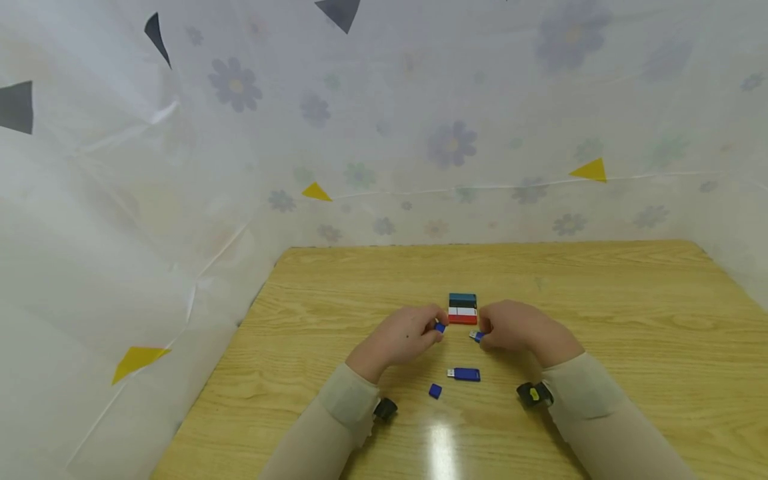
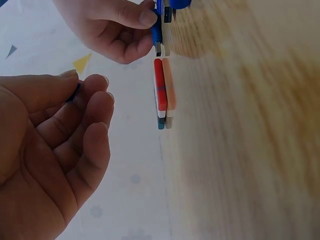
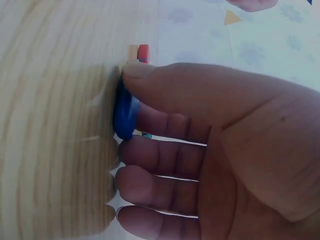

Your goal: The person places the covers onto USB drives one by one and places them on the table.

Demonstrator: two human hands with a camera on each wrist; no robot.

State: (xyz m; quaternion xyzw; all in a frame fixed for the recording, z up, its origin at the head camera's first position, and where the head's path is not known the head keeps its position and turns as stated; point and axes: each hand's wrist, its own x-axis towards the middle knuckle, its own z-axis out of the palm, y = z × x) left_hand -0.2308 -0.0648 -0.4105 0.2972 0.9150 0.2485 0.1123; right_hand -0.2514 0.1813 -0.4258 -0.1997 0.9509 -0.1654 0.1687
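Observation:
Between thumb and fingertips my left hand (image 1: 401, 335) pinches a small blue cap (image 1: 440, 328), mostly covered by the fingers in the left wrist view. Opposite it, my right hand (image 1: 521, 327) holds a blue USB flash drive (image 1: 477, 336) by its body, its bare metal plug pointing left. In the right wrist view the thumb and index finger grip this drive (image 3: 125, 112) close to the tabletop. Nearer to me lies a second blue USB flash drive (image 1: 467, 375), uncapped, plug to the left. Another blue cap (image 1: 435, 391) rests to its lower left.
Just beyond the hands, teal (image 1: 462, 297), black, white (image 1: 469, 311) and red (image 1: 463, 320) flash drives lie side by side on the wooden table (image 1: 324, 293). A flowered white sheet (image 1: 390, 133) hangs behind the table and along its left side.

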